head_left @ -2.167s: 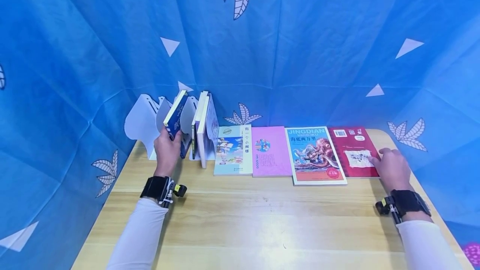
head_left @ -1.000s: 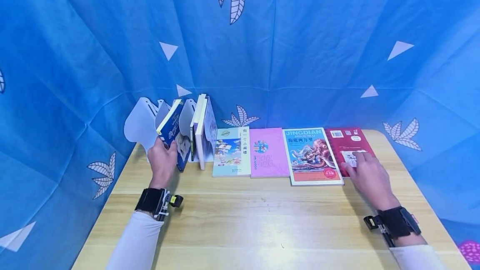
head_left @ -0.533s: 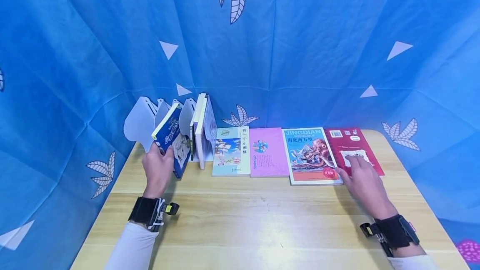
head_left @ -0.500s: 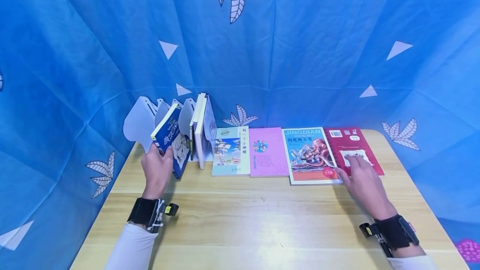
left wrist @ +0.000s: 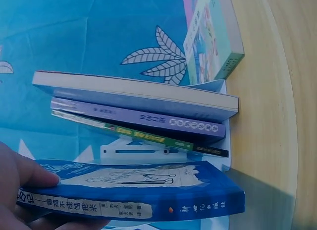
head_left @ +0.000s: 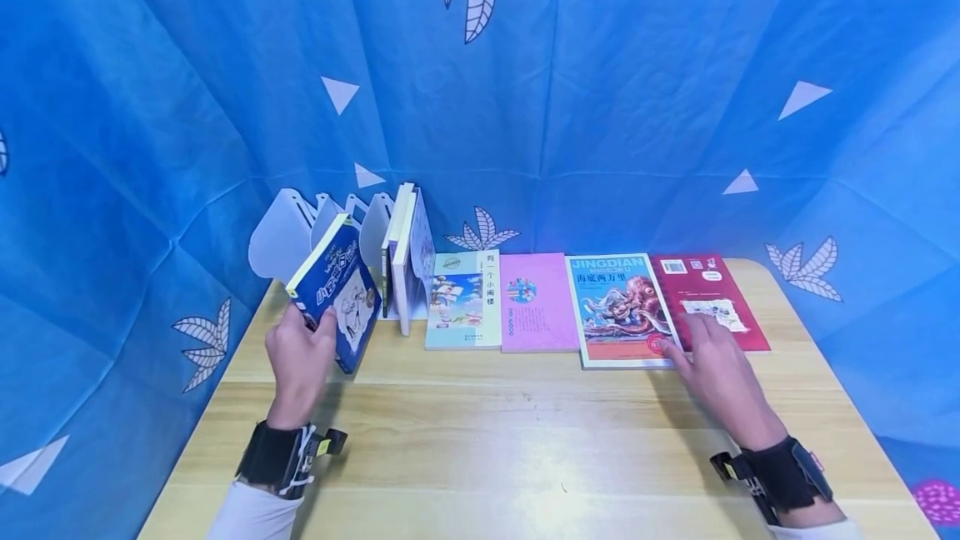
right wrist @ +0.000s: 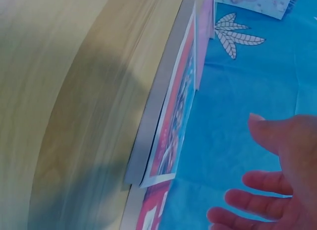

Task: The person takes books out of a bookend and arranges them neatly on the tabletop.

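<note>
My left hand [head_left: 302, 361] grips a dark blue book [head_left: 347, 298] by its spine, thumb on the front cover and fingers behind. The book is tilted and stands in front of the white bookend rack [head_left: 283, 236]. In the left wrist view the blue book [left wrist: 133, 190] shows its lettered spine, apart from several upright books [left wrist: 138, 98] in the rack. My right hand [head_left: 723, 373] hovers with spread fingers over the near edges of the octopus-cover book [head_left: 622, 307] and the red book [head_left: 716, 294]. In the right wrist view that hand [right wrist: 292, 175] holds nothing.
A light green book [head_left: 461, 302] and a pink book [head_left: 540, 307] lie flat in the row, between the rack and the octopus-cover book. The wooden table [head_left: 510, 440] runs back to a blue patterned curtain [head_left: 637, 90].
My left hand has drawn the blue book out of the rack, toward me and to the left. My right hand has moved left from the table's right edge to the octopus-cover book.
</note>
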{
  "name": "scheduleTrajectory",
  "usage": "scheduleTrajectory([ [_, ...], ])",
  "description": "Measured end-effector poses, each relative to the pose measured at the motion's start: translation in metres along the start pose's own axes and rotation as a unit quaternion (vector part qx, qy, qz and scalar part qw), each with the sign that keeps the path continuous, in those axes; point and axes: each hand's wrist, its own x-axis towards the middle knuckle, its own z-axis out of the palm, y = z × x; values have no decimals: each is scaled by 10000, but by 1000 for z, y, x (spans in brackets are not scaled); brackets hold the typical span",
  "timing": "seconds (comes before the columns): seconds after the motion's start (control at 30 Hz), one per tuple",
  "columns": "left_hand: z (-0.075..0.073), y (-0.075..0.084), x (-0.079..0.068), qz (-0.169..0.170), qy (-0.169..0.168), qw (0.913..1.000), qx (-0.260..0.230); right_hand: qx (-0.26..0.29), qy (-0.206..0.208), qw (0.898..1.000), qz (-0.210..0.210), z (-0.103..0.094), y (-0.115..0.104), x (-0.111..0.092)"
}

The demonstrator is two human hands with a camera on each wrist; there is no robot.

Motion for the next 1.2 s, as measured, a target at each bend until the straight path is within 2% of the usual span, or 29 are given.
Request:
scheduleTrajectory([
  [0.27, -17, 8, -12, 25, 6, 10000, 72, 137, -126, 9998, -31, 1, -8, 3],
  [0.6, -35, 14, -27, -652, -453, 9968, 20, 225, -61, 9994, -258, 5, -15, 1],
  [0.77, -46, 19, -35, -866, -683, 9939, 14, 454, -321, 9984, -57, 2, -23, 1],
  [1.03, -56, 28, -53, -1019, -890, 9908, -64, 608, -578, 9964, 134, -4, -36, -1],
  [1.2, -55, 31, -60, -867, -861, 9923, -181, 811, -735, 9937, 246, -5, -43, -1],
])
